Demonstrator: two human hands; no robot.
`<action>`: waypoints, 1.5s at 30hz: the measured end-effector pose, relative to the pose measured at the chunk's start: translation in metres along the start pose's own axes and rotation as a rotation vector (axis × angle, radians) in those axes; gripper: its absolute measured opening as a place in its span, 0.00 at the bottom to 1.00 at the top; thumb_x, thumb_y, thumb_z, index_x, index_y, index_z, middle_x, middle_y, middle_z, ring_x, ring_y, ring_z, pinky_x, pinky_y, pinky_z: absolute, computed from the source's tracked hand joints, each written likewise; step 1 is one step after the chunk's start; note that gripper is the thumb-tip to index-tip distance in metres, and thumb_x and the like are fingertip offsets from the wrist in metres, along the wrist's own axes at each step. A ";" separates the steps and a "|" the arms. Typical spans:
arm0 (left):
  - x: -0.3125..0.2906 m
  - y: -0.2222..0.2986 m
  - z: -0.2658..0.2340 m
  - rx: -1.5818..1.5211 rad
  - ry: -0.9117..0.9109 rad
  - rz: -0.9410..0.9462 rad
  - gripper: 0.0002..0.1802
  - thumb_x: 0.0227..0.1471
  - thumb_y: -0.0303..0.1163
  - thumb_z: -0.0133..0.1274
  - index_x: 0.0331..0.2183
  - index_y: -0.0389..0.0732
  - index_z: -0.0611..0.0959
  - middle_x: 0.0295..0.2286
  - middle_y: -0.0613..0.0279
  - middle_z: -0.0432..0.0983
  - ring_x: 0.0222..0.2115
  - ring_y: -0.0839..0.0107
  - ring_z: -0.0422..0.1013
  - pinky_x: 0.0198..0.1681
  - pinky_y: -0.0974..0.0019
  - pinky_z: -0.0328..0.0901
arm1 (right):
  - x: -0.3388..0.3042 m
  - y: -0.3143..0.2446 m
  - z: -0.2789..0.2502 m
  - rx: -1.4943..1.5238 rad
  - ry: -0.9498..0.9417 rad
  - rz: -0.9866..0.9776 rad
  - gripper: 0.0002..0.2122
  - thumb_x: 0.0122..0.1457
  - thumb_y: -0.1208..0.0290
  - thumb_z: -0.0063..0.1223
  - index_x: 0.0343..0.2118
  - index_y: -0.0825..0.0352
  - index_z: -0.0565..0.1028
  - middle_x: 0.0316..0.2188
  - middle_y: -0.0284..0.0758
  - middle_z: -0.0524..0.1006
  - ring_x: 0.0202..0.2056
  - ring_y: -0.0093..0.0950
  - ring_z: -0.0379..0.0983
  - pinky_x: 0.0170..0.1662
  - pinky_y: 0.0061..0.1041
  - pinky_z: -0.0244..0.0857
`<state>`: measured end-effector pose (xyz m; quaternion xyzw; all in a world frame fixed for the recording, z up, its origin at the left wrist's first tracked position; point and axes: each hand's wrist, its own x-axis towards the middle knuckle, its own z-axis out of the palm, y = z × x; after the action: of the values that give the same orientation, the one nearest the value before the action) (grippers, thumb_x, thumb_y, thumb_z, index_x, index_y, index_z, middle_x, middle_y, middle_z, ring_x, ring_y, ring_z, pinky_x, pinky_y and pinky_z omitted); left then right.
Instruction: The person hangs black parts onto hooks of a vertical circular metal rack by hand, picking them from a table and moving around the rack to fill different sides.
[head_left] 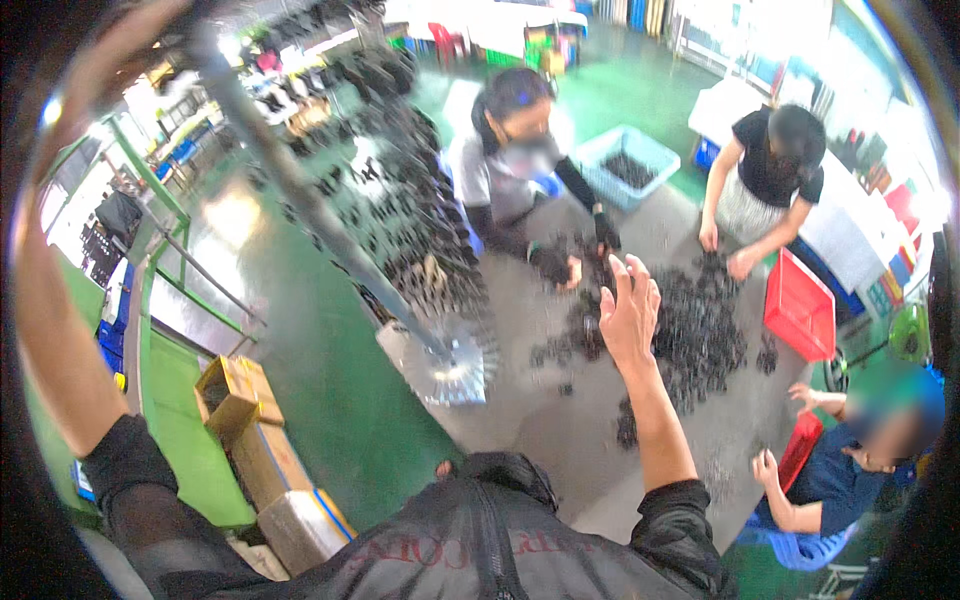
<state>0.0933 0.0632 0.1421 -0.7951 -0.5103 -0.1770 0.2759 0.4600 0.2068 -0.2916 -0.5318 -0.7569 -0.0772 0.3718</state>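
My right hand (632, 305) reaches out over the grey worktable (530, 410), with its fingers spread and nothing in them. Beneath and beyond it lies a wide heap of small black parts (700, 345), whose exact kind I cannot make out. Raised high at the upper left is my left hand (165, 18), near the top end of a grey metal pole (300, 205). Blur and the picture's rim hide its fingers. Many black pieces hang in rows on a rack (400, 190) around the pole, which slants down to a pale, ribbed round base (445, 365) near the table's left edge.
Three people work around the table: one (510, 160) opposite, one (780, 170) at the far right, one (850, 470) near right. A light-blue basket (628, 195) and a red tray (800, 305) stand by them. Cardboard boxes (265, 450) line the green floor at left.
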 end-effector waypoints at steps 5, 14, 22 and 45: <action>0.007 0.024 -0.010 -0.117 -0.077 0.085 0.22 0.51 0.19 0.47 0.50 0.40 0.75 0.43 0.63 0.76 0.37 0.76 0.70 0.44 0.69 0.65 | 0.108 -0.141 -0.129 0.405 0.499 -0.208 0.11 0.51 0.75 0.55 0.40 0.63 0.76 0.35 0.34 0.76 0.36 0.30 0.73 0.42 0.29 0.59; 0.003 0.043 -0.016 -0.168 0.010 0.227 0.24 0.46 0.17 0.48 0.48 0.38 0.76 0.43 0.56 0.76 0.39 0.68 0.73 0.44 0.65 0.69 | 0.170 -0.256 -0.200 0.615 0.603 -0.293 0.04 0.50 0.72 0.59 0.29 0.63 0.78 0.24 0.32 0.74 0.26 0.31 0.71 0.37 0.28 0.59; 0.002 0.064 -0.024 -0.160 0.015 0.234 0.26 0.46 0.25 0.53 0.50 0.34 0.73 0.42 0.49 0.76 0.42 0.59 0.73 0.46 0.59 0.69 | 0.172 -0.264 -0.206 0.685 0.585 -0.249 0.03 0.50 0.71 0.58 0.27 0.63 0.78 0.27 0.33 0.75 0.31 0.34 0.71 0.38 0.32 0.59; 0.026 0.094 -0.009 0.068 0.082 0.242 0.16 0.44 0.21 0.52 0.39 0.32 0.80 0.36 0.45 0.77 0.38 0.49 0.72 0.43 0.58 0.66 | 0.187 -0.155 -0.221 1.149 0.338 -0.035 0.06 0.52 0.75 0.59 0.32 0.71 0.80 0.27 0.30 0.79 0.29 0.16 0.72 0.35 0.17 0.65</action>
<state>0.1900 0.0455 0.1399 -0.8332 -0.4046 -0.1574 0.3426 0.4029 0.1679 0.0296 -0.2133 -0.6165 0.2545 0.7139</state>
